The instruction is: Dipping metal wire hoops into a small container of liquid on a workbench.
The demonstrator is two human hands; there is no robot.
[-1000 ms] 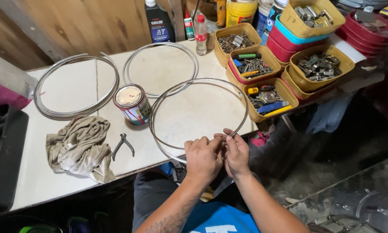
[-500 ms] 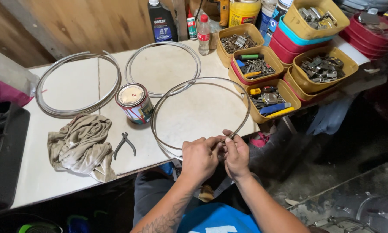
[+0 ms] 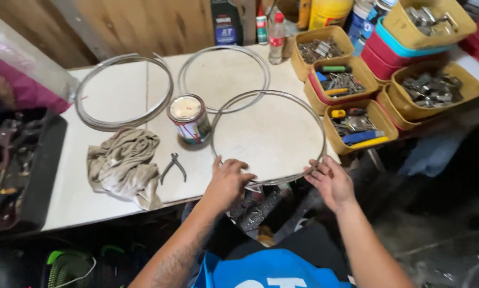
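Wire ring (image 3: pixel 268 137) near table edge, left hand (image 3: pixel 227 181) and right hand (image 3: pixel 331 181) now spread apart, each grip pinching its rim.

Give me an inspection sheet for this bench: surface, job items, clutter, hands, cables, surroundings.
Surface: white table, dusty.
Job's things: wire ring lying flat at the front edge; two more wire coils and behind.
Clutter: rag, pliers, tin can, yellow parts tubs, bottles.
Hands: left hand and right hand at the ring's near rim, apart.
Cables: nothing seen.
Surroundings: wooden wall, dark floor.
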